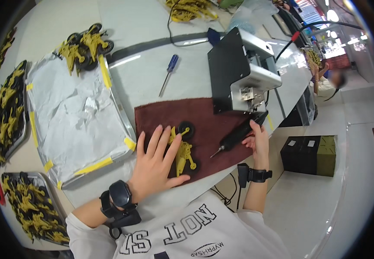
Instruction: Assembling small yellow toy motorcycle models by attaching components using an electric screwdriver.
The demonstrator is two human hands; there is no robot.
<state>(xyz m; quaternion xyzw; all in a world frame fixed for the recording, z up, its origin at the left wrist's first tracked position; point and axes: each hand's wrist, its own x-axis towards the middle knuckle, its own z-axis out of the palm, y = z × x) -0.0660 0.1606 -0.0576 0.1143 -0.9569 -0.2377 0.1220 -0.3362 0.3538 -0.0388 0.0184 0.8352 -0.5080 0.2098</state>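
Observation:
My left hand (154, 157) lies spread on a dark red cloth (161, 110), its fingers apart. The index fingertip and thumb touch or nearly touch a yellow toy motorbike (184, 156) with black wheels, and the hand hides part of it. My right hand (258, 140) is closed round the rear part of a black electric screwdriver (238, 134). Its thin bit points down and left at the cloth, apart from the toy. Just beyond the driver stands a black and white boxy machine (234, 73) with a metal mechanism at its front.
A blue-handled screwdriver (169, 74) lies beyond the cloth. Left of it is a paper-lined tray (66, 116) with yellow tape, several yellow toys (85, 48) at its far edge. Trays of similar toys (33, 207) fill the far left. A black and olive box (308, 155) sits on the floor.

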